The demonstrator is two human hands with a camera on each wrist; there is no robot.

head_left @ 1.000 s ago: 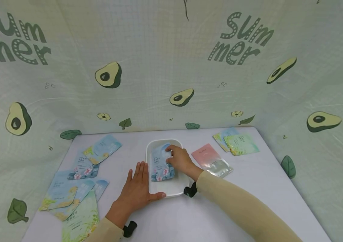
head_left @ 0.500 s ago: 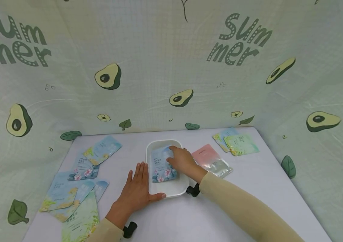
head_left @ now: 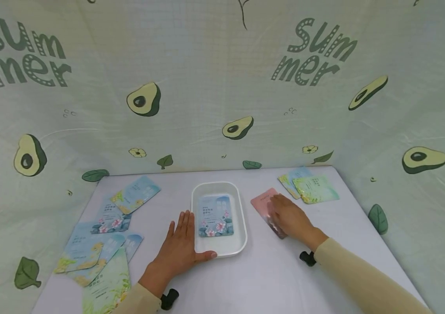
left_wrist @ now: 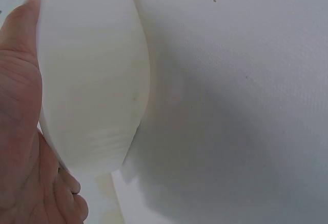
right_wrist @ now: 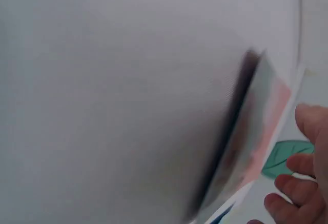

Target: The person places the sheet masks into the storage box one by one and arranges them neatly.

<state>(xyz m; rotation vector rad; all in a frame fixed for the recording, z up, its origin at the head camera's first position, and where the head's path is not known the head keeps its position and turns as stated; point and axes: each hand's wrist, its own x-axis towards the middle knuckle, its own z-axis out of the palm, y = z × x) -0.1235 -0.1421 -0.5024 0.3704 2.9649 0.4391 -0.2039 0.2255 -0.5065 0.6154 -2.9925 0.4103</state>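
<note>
Head view: white tray (head_left: 242,244) sits mid-table, taken as landmark. One blue floral sachet (head_left: 216,216) lies flat inside it, long axis running away from me, touching nothing of mine.

Right of the tray, near but apart from it, lies the pink sachet (head_left: 263,200). Its long axis slants from far-left to near-right. My right hand (head_left: 291,218) lies on its nearer half, so only the far end shows. It is plainly the nearer hand to this sachet; my left hand is across the tray.

Fingers, right: laid out almost straight over the pink sachet, palm down, resting on it rather than pinching. Right wrist view is blurred; it shows the sachet's edge (right_wrist: 256,131) just left of my fingertips (right_wrist: 307,121), loosely bent. No closed grip seen.

Fingers, left: my left hand (head_left: 179,250) lies flat on the table against the tray's left wall, fingers straight and together, thumb along the near rim. Left wrist view confirms palm against the tray wall (left_wrist: 92,80).

Further right of the tray: two green-blue sachets (head_left: 310,186), overlapping. Left of the tray: a loose scatter of blue sachets (head_left: 100,235)
</note>
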